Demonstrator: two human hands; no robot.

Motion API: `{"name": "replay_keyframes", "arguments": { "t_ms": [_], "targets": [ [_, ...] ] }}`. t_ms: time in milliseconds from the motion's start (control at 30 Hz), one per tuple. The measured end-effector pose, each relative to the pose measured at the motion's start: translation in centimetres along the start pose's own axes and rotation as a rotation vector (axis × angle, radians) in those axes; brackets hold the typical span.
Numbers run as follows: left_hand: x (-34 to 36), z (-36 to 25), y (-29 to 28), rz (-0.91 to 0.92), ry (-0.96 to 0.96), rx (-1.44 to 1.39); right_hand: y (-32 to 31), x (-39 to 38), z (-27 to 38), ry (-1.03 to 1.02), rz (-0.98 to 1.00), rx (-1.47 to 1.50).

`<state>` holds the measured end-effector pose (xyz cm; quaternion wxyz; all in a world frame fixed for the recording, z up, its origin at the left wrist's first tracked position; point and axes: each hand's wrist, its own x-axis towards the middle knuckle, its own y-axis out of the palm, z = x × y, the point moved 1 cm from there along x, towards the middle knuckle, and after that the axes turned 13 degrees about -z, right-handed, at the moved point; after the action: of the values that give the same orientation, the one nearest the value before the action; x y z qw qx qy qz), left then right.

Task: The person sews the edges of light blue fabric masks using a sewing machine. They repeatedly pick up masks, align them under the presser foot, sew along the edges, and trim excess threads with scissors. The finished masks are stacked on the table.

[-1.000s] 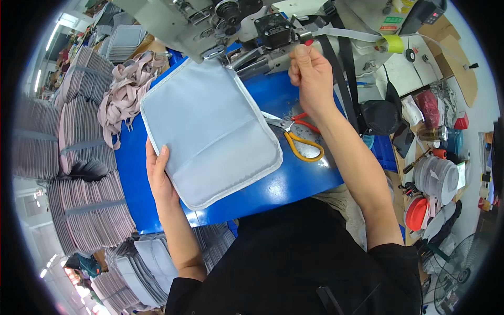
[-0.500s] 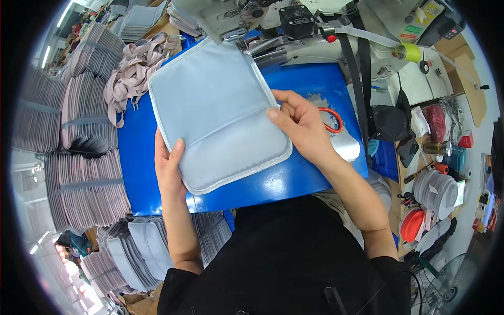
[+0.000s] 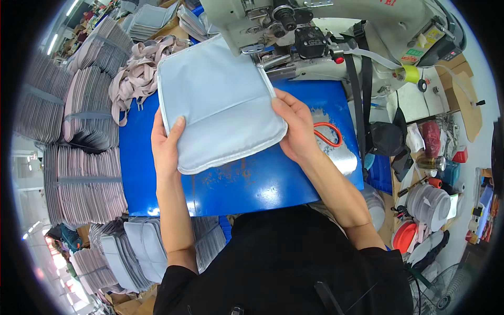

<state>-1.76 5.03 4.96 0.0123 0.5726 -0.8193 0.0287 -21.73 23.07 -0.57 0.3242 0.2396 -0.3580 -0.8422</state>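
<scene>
A pale grey-blue flat fabric panel with rounded corners, bound edges and a seam across it is held tilted above the blue tabletop. My left hand grips its left edge, thumb lying on top and fingers underneath. On the right edge, near the close corner, my right hand pinches the panel between thumb and fingers. The panel's far right part reaches to the presser foot of a sewing machine, whose head hides some of that edge. The fingers under the fabric are hidden.
Red-orange scissor handles lie right of my right hand. Tangled beige straps sit at the far left of the table. Tied stacks of grey panels stand along the left. Black straps hang by the machine on the right.
Both hands have carried the panel away from me, closer to the machine's presser foot. My view has shifted slightly, so the machine shows lower.
</scene>
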Motion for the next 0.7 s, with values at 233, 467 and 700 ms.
{"name": "replay_keyframes", "arguments": {
  "t_ms": [233,467,700],
  "targets": [
    [4.4,-0.4,1.0,0.02,0.029,-0.006,-1.1,2.1,3.0,-0.141,-0.094,-0.466],
    [5.1,-0.5,0.1,0.012,-0.011,-0.145,0.2,-0.3,29.7,-1.653,-0.569,-0.955],
    [5.4,1.6,0.3,0.054,-0.03,-0.077,-12.7,8.5,57.1,-1.503,-1.011,-1.796]
  ]
}}
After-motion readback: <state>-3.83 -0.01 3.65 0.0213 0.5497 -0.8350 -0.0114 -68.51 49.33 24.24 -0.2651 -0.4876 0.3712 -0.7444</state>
